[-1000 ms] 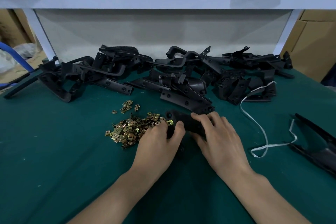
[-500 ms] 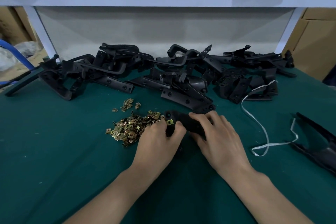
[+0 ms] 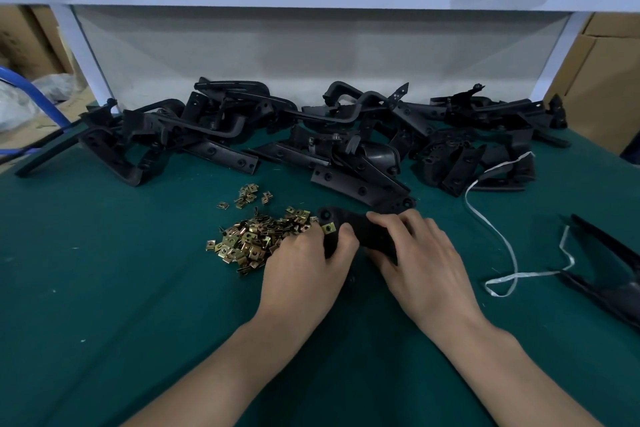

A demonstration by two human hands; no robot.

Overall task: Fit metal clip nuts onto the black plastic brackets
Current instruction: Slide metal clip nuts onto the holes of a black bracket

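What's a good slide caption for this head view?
The left hand and right hand hold a bracket with a clip nut, beside the nut pile.

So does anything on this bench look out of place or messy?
Nothing looks damaged. A loose white strap snakes across the green table at the right, a few clip nuts lie apart from the main pile, and the spare brackets sit in a tangled heap behind the held bracket.

Both bare arms reach forward side by side. The left hand curls round the left end of the black bracket, thumb on top. The right hand grips its right end.
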